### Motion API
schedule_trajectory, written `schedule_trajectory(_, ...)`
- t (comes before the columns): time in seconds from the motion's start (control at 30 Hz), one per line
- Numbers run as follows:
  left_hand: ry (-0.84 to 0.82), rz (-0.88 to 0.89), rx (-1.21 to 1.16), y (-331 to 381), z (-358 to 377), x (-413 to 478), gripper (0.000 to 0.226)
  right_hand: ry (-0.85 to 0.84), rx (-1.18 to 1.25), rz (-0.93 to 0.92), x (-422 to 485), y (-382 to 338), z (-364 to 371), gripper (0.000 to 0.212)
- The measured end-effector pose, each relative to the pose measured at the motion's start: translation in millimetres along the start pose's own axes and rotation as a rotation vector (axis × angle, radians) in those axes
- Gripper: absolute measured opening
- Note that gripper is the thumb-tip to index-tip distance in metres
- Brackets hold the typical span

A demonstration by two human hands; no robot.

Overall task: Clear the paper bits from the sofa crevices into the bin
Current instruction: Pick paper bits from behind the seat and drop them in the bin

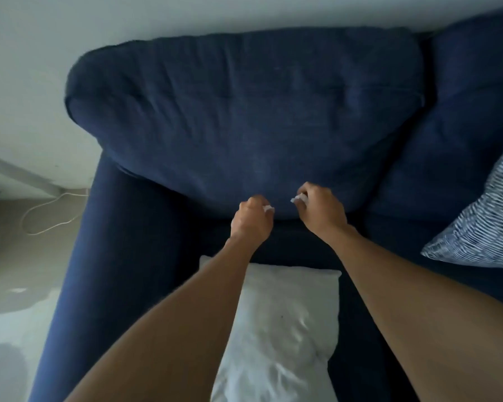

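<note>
A dark blue sofa fills the view, its big back cushion (244, 111) leaning over the seat (296, 242). Both hands are at the crevice under that cushion. My left hand (251, 223) is closed in a fist with a small white paper bit (269, 209) sticking out between its fingers. My right hand (321, 208) is closed too, pinching another white paper bit (298, 199). The two hands are a short gap apart. No bin is in view.
A white pillow (279, 323) lies on the seat under my forearms. A striped blue-and-white cushion (482, 221) rests at the right. The sofa's armrest (99, 256) runs down the left; beyond it are a pale floor and a white cable (53, 210).
</note>
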State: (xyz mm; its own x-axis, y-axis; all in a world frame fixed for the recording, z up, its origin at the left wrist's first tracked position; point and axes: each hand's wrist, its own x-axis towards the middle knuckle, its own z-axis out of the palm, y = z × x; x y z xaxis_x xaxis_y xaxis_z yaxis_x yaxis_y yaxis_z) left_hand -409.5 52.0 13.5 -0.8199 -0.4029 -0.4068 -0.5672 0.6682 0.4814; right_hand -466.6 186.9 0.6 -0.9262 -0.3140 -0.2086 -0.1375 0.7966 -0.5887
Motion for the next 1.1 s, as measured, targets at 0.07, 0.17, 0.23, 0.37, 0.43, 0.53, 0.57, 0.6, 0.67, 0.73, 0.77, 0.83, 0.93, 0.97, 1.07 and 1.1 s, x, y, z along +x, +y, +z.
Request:
schedule_trajectory(0.07,0.046,0.015,-0.054,-25,-16,-9,0.018,-0.005,0.002,-0.035,-6,-26,13,0.018)
schedule_trajectory(0.17,0.119,0.010,-0.076,-64,-38,-20,0.017,-0.005,-0.008,-0.084,-16,-66,34,0.019)
schedule_trajectory(0.23,0.148,-0.015,-0.100,-91,-53,-26,0.020,0.001,-0.006,-0.102,-22,-91,48,0.016)
schedule_trajectory(0.37,0.214,-0.025,-0.178,-146,-87,-38,0.027,-0.005,-0.001,-0.131,-37,-141,83,0.014)
schedule_trajectory(0.43,0.245,-0.041,-0.219,-176,-106,-47,0.029,-0.045,0.010,-0.142,-46,-171,104,0.014)
schedule_trajectory(0.53,0.283,-0.108,-0.262,-227,-133,-57,0.030,-0.075,0.033,-0.163,-58,-220,138,0.012)
schedule_trajectory(0.57,0.300,-0.135,-0.272,-244,-141,-60,0.028,-0.092,0.036,-0.176,-62,-237,151,0.012)
schedule_trajectory(0.6,0.316,-0.164,-0.281,-261,-150,-64,0.025,-0.114,0.039,-0.192,-67,-255,164,0.011)
schedule_trajectory(0.67,0.348,-0.221,-0.291,-295,-169,-73,0.015,-0.161,0.049,-0.230,-76,-289,190,0.009)
schedule_trajectory(0.73,0.372,-0.282,-0.311,-328,-186,-84,0.011,-0.199,0.048,-0.268,-86,-320,217,0.009)
schedule_trajectory(0.77,0.378,-0.311,-0.328,-345,-194,-91,0.011,-0.218,0.042,-0.282,-91,-334,230,0.010)
schedule_trajectory(0.83,0.389,-0.361,-0.367,-378,-207,-104,0.011,-0.262,0.019,-0.309,-102,-360,255,0.011)
schedule_trajectory(0.93,0.420,-0.435,-0.394,-429,-221,-123,0.016,-0.323,-0.021,-0.359,-118,-393,291,0.013)
schedule_trajectory(0.97,0.430,-0.460,-0.398,-446,-225,-129,0.019,-0.339,-0.037,-0.380,-123,-403,303,0.013)
schedule_trajectory(1.07,0.460,-0.533,-0.417,-491,-231,-148,0.024,-0.403,-0.070,-0.433,-141,-430,338,0.012)
schedule_trajectory(1.1,0.470,-0.558,-0.427,-504,-232,-155,0.025,-0.428,-0.070,-0.443,-147,-438,350,0.011)
